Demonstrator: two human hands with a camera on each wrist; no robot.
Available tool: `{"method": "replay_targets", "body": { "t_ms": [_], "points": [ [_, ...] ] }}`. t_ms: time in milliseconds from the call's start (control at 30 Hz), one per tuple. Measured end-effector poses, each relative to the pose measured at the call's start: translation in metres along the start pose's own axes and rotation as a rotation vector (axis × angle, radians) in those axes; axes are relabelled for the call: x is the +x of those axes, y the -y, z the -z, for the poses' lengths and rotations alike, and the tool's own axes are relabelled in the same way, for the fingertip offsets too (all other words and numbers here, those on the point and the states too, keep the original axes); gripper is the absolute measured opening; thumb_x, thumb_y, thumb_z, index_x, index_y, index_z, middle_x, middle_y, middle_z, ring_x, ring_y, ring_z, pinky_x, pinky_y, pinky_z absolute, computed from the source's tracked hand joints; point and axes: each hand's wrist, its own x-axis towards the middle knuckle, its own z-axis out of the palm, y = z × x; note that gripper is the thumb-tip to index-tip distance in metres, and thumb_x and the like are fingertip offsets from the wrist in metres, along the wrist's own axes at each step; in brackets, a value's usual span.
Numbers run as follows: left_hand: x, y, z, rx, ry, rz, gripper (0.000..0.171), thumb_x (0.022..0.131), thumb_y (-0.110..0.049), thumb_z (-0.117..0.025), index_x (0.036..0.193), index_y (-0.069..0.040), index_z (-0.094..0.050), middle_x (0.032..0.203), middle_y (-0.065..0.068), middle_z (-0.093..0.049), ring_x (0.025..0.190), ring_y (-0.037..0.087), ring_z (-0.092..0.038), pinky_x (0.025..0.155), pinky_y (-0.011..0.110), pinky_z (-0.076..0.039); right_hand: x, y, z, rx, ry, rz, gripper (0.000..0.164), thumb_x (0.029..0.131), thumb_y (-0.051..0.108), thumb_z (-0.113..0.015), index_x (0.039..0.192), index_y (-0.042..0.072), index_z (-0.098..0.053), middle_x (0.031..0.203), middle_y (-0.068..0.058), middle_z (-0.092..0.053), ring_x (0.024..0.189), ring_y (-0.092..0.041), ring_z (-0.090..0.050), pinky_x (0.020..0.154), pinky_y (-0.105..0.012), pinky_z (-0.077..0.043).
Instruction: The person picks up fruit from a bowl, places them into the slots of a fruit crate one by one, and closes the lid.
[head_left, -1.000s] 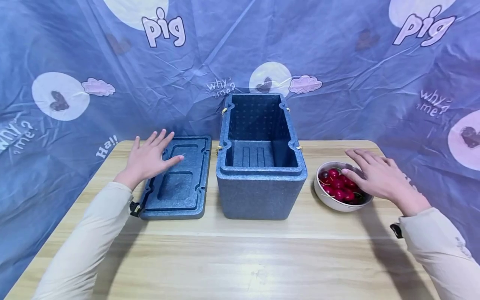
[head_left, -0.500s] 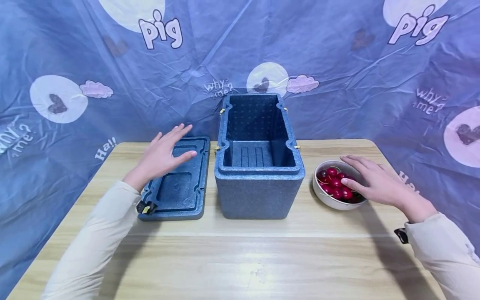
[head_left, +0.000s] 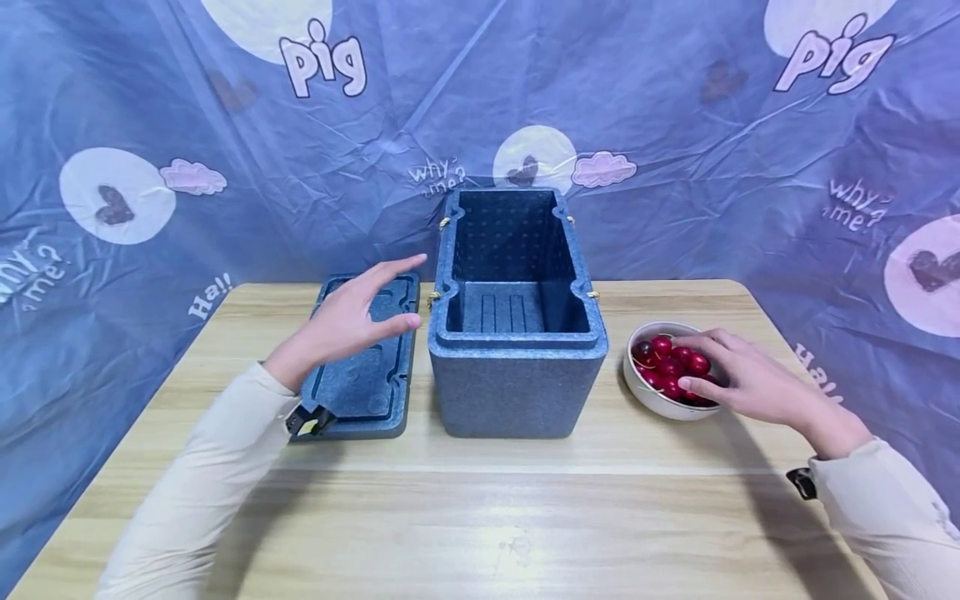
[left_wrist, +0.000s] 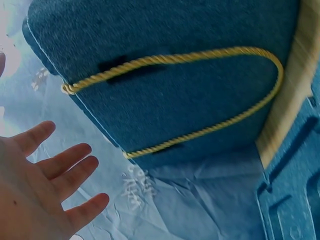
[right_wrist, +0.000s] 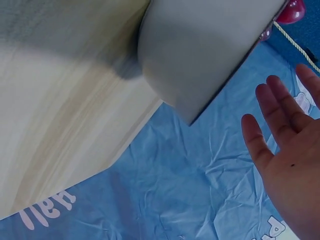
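A blue foam box (head_left: 517,396) stands uncovered in the middle of the table. My left hand (head_left: 348,321) hovers over the lid (head_left: 360,383), fingers extended toward the box's left wall; it holds nothing. The left wrist view shows those fingers spread beside the box side with its yellow rope handle (left_wrist: 200,55). On the right, a white bowl (head_left: 660,407) is filled with dark red cherries (head_left: 671,367). Over its right rim reaches my right hand (head_left: 757,383), thumb and fingertips just above the cherries. In the right wrist view its fingers are extended near the bowl wall (right_wrist: 200,55).
The wooden table (head_left: 480,517) carries box, lid and bowl. Behind it hangs a blue printed cloth (head_left: 420,100), close to the table's back edge. The box walls rise well above the bowl.
My left hand has moved right, from over the lid toward the box, and turned. The right hand has lowered toward the cherries, its fingers reaching further over the bowl.
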Motion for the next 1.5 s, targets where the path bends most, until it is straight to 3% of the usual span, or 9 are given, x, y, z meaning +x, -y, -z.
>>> {"method": "replay_targets", "body": {
  "t_ms": [167,467,767,1067,1267,1500],
  "points": [
    [0.000,-0.006,-0.003,-0.057,0.058,-0.006,0.082,0.081,-0.076,-0.052,0.150,-0.043,-0.024,0.159,-0.003,-0.027,0.146,0.028,-0.027,0.109,0.063,-0.027,-0.001,0.001,-0.004,0.012,0.005,0.002,0.050,0.080,0.027,-0.077,0.125,0.013,-0.060,0.110,-0.009,-0.062,0.101,-0.029,-0.059,0.082,-0.043,-0.040],
    [0.001,-0.011,-0.010,-0.110,0.128,-0.015,0.085,0.078,-0.079,-0.051,0.151,-0.045,-0.021,0.160,-0.006,-0.023,0.148,0.027,-0.022,0.110,0.064,-0.025,-0.003,0.002,-0.009,0.048,0.028,-0.004,0.045,0.080,0.026,-0.077,0.121,0.013,-0.061,0.117,-0.014,-0.061,0.107,-0.040,-0.059,0.086,-0.055,-0.042],
    [0.000,-0.010,-0.019,-0.128,0.112,0.016,0.082,0.080,-0.076,-0.053,0.150,-0.046,-0.022,0.160,-0.003,-0.022,0.148,0.030,-0.019,0.109,0.066,-0.024,-0.004,0.003,-0.013,0.039,0.008,0.017,0.043,0.078,0.025,-0.079,0.117,0.012,-0.065,0.110,-0.008,-0.063,0.105,-0.037,-0.060,0.085,-0.052,-0.043],
    [-0.001,-0.013,-0.023,-0.169,0.105,0.046,0.083,0.079,-0.074,-0.056,0.149,-0.047,-0.021,0.160,-0.007,-0.022,0.147,0.028,-0.024,0.108,0.065,-0.028,-0.004,0.002,-0.016,-0.008,-0.016,0.053,0.040,0.076,0.023,-0.081,0.113,0.015,-0.068,0.101,0.001,-0.061,0.095,-0.024,-0.060,0.080,-0.043,-0.045],
    [0.001,-0.018,-0.023,-0.142,0.100,0.062,0.083,0.079,-0.074,-0.056,0.150,-0.047,-0.021,0.159,-0.004,-0.026,0.144,0.026,-0.031,0.105,0.062,-0.033,-0.004,0.000,-0.019,-0.031,-0.045,0.087,0.037,0.073,0.020,-0.083,0.108,0.018,-0.070,0.097,0.005,-0.059,0.090,-0.016,-0.058,0.077,-0.035,-0.044],
    [0.002,-0.017,-0.028,-0.199,0.081,0.052,0.084,0.079,-0.074,-0.056,0.150,-0.043,-0.023,0.156,0.002,-0.029,0.134,0.026,-0.042,0.102,0.056,-0.039,-0.005,-0.002,-0.021,-0.033,-0.048,0.100,0.031,0.072,0.019,-0.083,0.102,0.020,-0.072,0.094,0.009,-0.057,0.086,-0.012,-0.055,0.074,-0.031,-0.043]
  ]
}}
